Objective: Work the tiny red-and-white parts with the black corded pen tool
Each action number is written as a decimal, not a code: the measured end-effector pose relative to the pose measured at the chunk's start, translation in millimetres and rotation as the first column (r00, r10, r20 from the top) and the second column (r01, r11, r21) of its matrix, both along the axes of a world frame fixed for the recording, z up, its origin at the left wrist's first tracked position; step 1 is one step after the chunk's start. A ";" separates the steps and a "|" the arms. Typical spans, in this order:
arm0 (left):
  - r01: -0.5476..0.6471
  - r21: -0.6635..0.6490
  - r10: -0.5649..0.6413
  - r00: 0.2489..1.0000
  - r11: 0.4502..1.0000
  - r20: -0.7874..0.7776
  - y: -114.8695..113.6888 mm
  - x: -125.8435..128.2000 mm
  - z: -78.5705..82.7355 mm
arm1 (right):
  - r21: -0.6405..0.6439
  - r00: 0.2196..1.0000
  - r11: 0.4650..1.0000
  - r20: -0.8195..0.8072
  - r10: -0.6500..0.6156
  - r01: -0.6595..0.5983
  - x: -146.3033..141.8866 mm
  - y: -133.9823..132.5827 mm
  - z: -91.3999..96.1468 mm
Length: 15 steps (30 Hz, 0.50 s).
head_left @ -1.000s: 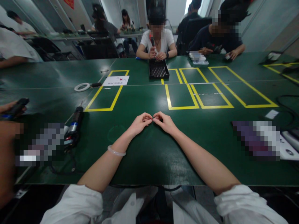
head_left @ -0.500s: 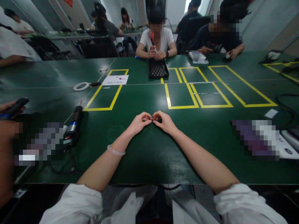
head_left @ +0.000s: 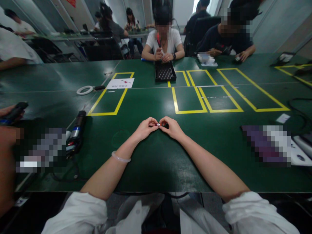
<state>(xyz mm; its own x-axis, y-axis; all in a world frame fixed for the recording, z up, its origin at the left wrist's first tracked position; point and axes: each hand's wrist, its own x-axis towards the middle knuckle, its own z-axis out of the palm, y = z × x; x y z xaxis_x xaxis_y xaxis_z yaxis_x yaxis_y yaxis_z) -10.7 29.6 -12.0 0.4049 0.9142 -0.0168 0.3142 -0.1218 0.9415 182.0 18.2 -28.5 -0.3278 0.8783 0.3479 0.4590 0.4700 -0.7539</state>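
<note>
My left hand (head_left: 145,128) and my right hand (head_left: 171,127) meet fingertip to fingertip just above the green table (head_left: 151,162), in the middle near me. Both are closed in a pinch on one tiny part (head_left: 158,124) that shows red and white between the fingertips. A pale bangle (head_left: 121,158) circles my left wrist. Both forearms rest on the table, with white sleeves at the bottom edge.
An electric screwdriver (head_left: 76,131) with its cable lies at the left. A black tray (head_left: 165,72) sits in front of a person across the table. Yellow taped rectangles (head_left: 207,94) mark the surface. A white ring (head_left: 84,90) and a paper sheet (head_left: 121,83) lie at the far left. Other people work around the tables.
The hands have stayed together in the same spot. The fingers have shifted slightly, and the small red and white part shows more plainly between them now.
</note>
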 end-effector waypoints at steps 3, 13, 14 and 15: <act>0.030 0.013 -0.029 0.997 0.999 -0.068 -1.4 -2.2 3.7 | -0.031 0.999 0.999 -0.033 0.005 -0.006 0.3 0.6 -1.6; 0.201 0.182 -0.029 0.744 0.963 -0.667 -36.5 -58.2 41.6 | -0.082 0.999 0.996 -0.052 0.013 -0.017 0.3 1.2 -3.3; 0.168 0.198 0.029 0.690 0.966 -0.723 -40.9 -73.8 43.3 | -0.084 0.999 0.996 -0.049 0.011 -0.015 0.0 1.3 -3.1; 0.125 0.223 0.095 0.636 0.967 -0.765 -44.9 -91.3 44.4 | -0.085 0.999 0.996 -0.046 0.009 -0.013 -0.3 1.5 -3.0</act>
